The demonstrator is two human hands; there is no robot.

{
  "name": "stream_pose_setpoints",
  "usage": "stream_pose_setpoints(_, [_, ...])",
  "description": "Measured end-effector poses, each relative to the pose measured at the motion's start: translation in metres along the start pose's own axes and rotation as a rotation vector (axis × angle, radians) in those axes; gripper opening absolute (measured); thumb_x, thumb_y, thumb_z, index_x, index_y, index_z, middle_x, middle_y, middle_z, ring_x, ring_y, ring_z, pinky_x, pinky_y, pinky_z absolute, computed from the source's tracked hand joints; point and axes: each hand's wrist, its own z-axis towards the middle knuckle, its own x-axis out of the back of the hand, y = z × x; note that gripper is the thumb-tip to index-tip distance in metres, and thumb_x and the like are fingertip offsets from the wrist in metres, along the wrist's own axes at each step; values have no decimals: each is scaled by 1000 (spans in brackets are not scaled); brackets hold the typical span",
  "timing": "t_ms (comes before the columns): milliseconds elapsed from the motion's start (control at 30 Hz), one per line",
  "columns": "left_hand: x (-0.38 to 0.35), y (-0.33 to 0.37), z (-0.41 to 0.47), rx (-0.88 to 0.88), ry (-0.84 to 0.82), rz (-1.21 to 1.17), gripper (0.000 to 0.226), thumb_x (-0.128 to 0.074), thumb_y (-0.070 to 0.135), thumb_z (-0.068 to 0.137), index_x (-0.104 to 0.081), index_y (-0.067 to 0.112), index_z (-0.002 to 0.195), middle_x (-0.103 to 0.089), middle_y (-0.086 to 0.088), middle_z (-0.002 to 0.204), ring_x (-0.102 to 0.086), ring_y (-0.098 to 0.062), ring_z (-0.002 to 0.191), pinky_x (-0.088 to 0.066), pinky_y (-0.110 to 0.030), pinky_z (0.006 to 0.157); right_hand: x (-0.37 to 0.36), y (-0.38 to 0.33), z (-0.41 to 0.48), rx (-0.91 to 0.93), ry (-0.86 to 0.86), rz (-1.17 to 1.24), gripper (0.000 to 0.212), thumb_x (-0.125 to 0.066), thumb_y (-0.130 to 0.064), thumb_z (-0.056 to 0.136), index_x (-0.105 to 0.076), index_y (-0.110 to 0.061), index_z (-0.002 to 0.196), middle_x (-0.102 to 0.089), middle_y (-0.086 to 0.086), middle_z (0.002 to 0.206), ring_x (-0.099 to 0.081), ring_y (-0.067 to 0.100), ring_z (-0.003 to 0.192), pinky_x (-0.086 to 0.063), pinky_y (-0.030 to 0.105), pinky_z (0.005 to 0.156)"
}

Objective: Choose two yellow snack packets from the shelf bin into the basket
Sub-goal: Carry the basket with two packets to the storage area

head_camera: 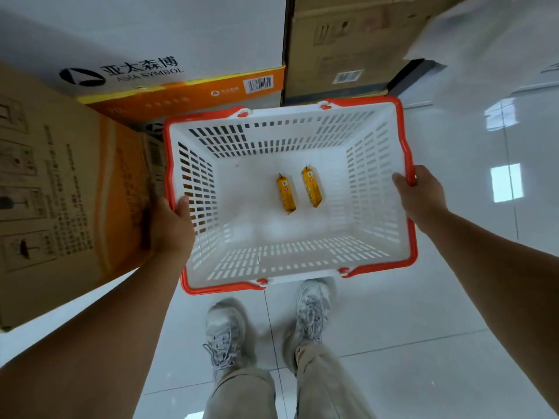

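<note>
Two hands hold one basket (375, 176) over the floor. Going left to right: a cardboard box (181, 68) reads "ASIA SYMBOL" beside Chinese characters; the left hand (172, 228) grips the basket's left rim; both yellow packets (286, 193) (312, 187) lie side by side, apart, on its bottom, labels too small to read; the right hand (419, 195) clenches the orange handle. Picking looks finished; next likely means only carrying the basket level.

Bright, even light; window glare on glossy floor (507, 182); wide-angle bending, soft blur at edges.
</note>
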Motion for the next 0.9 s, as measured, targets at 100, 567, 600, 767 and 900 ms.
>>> stream_pose_setpoints(100, [-3, 0, 7, 36, 5, 9, 38, -42, 44, 103, -48, 11, 121, -63, -15, 120, -67, -35, 100, -59, -41, 77, -6, -6, 8, -2, -9, 10, 37, -48, -40, 101, -54, -13, 127, -64, 6, 110, -63, 33, 101, -54, 52, 91])
stream_pose_setpoints(567, [-25, 1, 9, 13, -28, 96, 44, -40, 42, 104, -50, 5, 126, -60, -18, 126, -62, -37, 113, -56, -50, 91, -15, 1, 38, -21, -17, 28, 38, -43, -36, 104, -48, -14, 134, -61, 7, 111, -58, 26, 85, -45, 32, 68])
stream_pose_setpoints(600, [-25, 1, 9, 23, -36, 102, 46, -41, 42, 104, -49, 5, 128, -59, -18, 129, -60, -38, 116, -55, -50, 93, -15, 0, 38, -27, -30, 13, 39, -44, -37, 104, -48, -13, 135, -62, 8, 114, -59, 25, 85, -46, 31, 66])
stream_pose_setpoints(767, [-1, 19, -13, 51, -124, -27, 58, -55, 36, 100, -33, 14, 149, -47, -13, 147, -51, -36, 131, -49, -50, 103, -2, -28, 1, -46, -20, -157, 66, -50, -43, 100, -24, -16, 154, -39, 18, 150, -45, 43, 132, -44, 60, 104])
stream_pose_setpoints(900, [56, 45, -64, -115, -221, -121, 51, -55, 31, 100, -38, 14, 145, -50, -6, 146, -55, -28, 128, -50, -43, 104, 19, -76, -61, 69, -115, -146, 62, -49, -41, 101, -25, -19, 154, -38, 15, 153, -43, 39, 136, -41, 55, 109])
